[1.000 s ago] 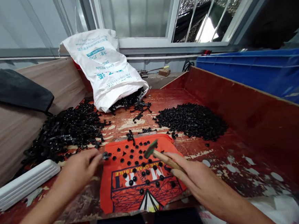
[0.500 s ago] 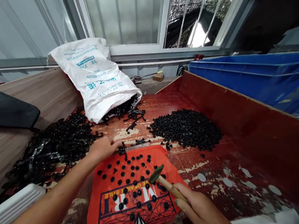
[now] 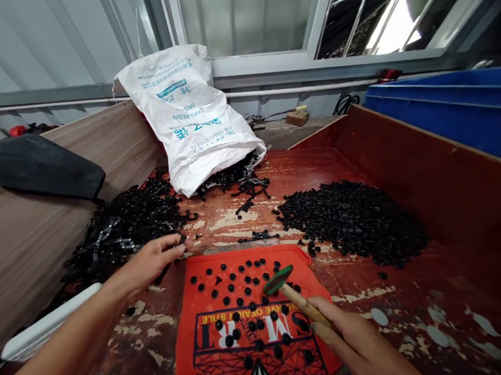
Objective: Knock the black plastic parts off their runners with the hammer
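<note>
My right hand [image 3: 348, 330] is wrapped round the wooden handle of a hammer [image 3: 279, 280] with a dark green head, held over a red printed cloth [image 3: 187, 342]. Several small round black plastic caps [image 3: 259, 344] are spread across the cloth. Left of the cloth's far edge, my left hand [image 3: 154, 258] has its fingers bent round a thin black plastic piece [image 3: 164, 273], mostly hidden by the hand. Just beyond the cloth, another black piece with knobs [image 3: 260, 234] lies on a narrow metal strip [image 3: 242, 246].
A heap of black linked parts [image 3: 135, 219] lies at left, and a heap of small black pieces [image 3: 352, 220] at right. A white resin sack [image 3: 193, 122] spills black parts at the back. Wooden boards flank the worn red tabletop [image 3: 375, 339]; a blue crate [image 3: 448, 108] stands beyond.
My left hand has moved left off the cloth's far edge, and the black piece at its fingers has gone from there. The hammer stays over the cloth; the view has swung left.
</note>
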`<state>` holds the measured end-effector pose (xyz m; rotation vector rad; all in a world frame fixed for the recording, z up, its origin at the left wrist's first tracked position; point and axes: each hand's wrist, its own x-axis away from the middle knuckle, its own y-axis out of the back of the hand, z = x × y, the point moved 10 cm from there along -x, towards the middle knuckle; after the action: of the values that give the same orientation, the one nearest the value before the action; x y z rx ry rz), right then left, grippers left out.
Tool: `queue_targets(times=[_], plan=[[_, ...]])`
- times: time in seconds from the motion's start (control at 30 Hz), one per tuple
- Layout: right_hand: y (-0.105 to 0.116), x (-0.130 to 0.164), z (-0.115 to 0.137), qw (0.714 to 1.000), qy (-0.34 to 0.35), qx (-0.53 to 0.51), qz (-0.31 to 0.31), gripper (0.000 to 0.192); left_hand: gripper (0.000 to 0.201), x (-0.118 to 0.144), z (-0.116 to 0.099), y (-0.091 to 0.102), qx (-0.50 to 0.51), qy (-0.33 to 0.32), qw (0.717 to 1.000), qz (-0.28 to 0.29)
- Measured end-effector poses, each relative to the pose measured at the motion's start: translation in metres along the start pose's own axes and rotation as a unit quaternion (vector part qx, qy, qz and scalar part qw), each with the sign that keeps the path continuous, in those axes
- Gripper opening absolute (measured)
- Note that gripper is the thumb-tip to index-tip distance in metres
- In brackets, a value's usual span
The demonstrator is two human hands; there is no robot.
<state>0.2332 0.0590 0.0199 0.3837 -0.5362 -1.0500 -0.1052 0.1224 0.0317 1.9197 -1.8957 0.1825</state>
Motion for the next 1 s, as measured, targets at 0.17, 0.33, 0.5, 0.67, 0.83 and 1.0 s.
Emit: queue_targets(times=[0.17, 0.33, 0.5, 0.67, 0.83, 1.0], plan=[[-0.021, -0.031, 0.024, 0.998, 0.027, 0.019, 0.061, 0.039, 0.042, 0.013, 0.057, 0.000, 0.091, 0.046, 0.995, -0.010], [-0.029, -0.042, 0.030, 0.997, 0.022, 0.039, 0.069, 0.038, 0.046, 0.009, 0.061, 0.045, 0.011, -0.002, 0.991, -0.135], [-0.027, -0.045, 0.031, 0.997, 0.017, 0.050, 0.063, 0.037, 0.044, 0.023, 0.066, 0.041, -0.030, 0.013, 0.996, -0.082], [-0.032, -0.050, 0.045, 0.994, 0.034, 0.060, 0.079, 0.035, 0.028, 0.027, 0.073, 0.010, -0.013, 0.006, 0.999, -0.039], [-0.038, -0.052, 0.051, 0.993, 0.044, 0.070, 0.087, 0.034, 0.020, 0.022, 0.081, 0.000, -0.018, 0.010, 0.999, -0.037], [-0.043, -0.052, 0.042, 0.992, 0.029, 0.076, 0.094, 0.029, 0.020, 0.019, 0.075, -0.003, -0.045, 0.012, 0.998, -0.045]])
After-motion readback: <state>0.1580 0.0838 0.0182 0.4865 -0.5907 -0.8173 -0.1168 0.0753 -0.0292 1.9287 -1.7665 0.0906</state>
